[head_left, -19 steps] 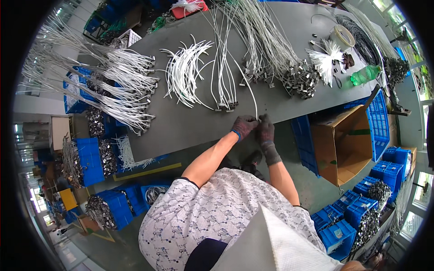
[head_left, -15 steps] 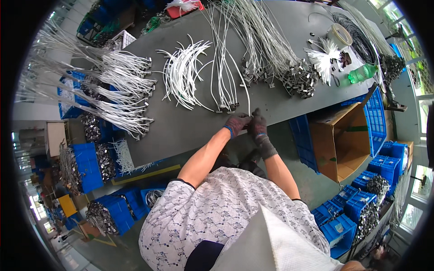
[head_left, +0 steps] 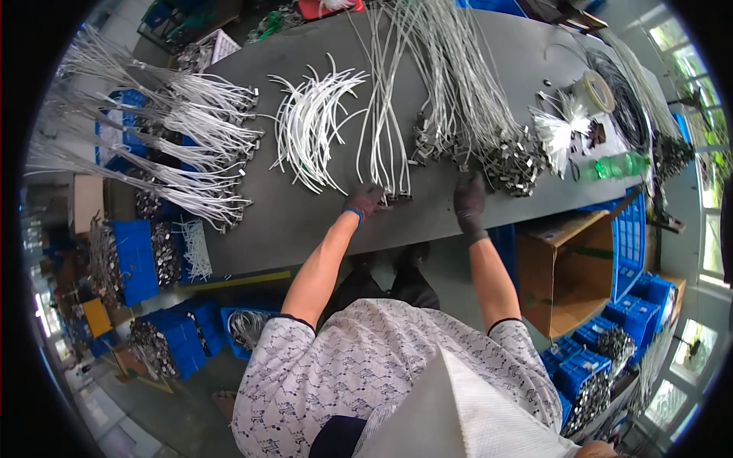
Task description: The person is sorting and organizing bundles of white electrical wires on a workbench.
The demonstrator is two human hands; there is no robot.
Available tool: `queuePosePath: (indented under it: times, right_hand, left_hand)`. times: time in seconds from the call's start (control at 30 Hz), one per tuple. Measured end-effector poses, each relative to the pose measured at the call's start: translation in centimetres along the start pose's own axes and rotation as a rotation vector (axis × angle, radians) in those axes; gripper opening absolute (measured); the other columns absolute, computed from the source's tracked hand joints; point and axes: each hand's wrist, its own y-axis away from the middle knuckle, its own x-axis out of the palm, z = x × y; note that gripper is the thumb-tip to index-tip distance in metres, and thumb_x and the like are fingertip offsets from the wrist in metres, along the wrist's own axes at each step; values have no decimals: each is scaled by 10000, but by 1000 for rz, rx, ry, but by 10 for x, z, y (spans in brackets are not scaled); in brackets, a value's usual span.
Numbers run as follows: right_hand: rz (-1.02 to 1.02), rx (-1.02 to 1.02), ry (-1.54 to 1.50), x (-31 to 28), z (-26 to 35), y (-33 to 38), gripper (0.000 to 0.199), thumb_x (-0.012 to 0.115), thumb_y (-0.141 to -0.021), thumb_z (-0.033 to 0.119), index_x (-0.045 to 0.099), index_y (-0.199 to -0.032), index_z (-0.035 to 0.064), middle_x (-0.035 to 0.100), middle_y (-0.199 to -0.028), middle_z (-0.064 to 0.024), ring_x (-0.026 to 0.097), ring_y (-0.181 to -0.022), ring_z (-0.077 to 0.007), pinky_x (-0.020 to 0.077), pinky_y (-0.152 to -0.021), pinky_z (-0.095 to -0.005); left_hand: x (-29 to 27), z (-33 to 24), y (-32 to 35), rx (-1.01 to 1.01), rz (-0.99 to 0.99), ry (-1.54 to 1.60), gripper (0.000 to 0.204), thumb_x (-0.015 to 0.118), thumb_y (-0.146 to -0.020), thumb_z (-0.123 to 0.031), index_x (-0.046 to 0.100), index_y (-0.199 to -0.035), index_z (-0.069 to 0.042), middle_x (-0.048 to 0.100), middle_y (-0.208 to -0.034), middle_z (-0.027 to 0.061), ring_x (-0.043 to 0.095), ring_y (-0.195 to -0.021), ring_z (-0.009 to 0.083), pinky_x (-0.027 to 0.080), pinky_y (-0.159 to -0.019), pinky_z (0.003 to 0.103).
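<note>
My left hand (head_left: pixel 366 199), in a dark glove, is at the table's near side, against the left of a small group of wires in white sleeves (head_left: pixel 378 153). Dark connectors (head_left: pixel 398 200) at the wires' near ends lie just right of it. My right hand (head_left: pixel 469 201), also gloved, reaches to the near edge of a large heap of thin wires (head_left: pixel 450 84) with metal-and-dark end pieces (head_left: pixel 519 160). Its fingertips are close to one end piece at the heap's edge. The dark gloves blur the fingers, so any grip is unclear. Loose white sleeves (head_left: pixel 309 126) lie left of centre.
Bunches of sleeved wires (head_left: pixel 206 149) lie along the table's left end. A green plastic bottle (head_left: pixel 621 166), white strips (head_left: pixel 560 131), a tape roll (head_left: pixel 598 91) and coiled black cable (head_left: pixel 622 107) are at the right. Below stand an open cardboard box (head_left: pixel 576 271) and blue crates (head_left: pixel 626 324).
My hands were together on a single sleeved wire near the table edge; now they are apart. That wire lies with the middle group, and my right hand has moved right to the heap.
</note>
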Motion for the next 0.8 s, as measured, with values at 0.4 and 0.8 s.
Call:
queuePosePath:
  times: [0.4,0.8]
  right_hand:
    - [478,18,85,4,-23,-31,409,447,-966,375,640,-1015,18,643,-968,-271,614,-923,-455,497,-759,-516]
    - [1007,572,37,-136,-120,203,455,540,-947,405,632,-722,20,606,-584,-146,620,-523,-305,485,-498,-425]
  left_hand:
    - [-11,30,-4,-480,-676,-510,392,607,-801,-374,707,-863,0,661,-925,280,657,-906,423,519,-790,489]
    - [-19,68,25,-573,-354,775,152,664,-824,-221,683,-816,-70,674,-788,91,646,-665,222,528,-591,332]
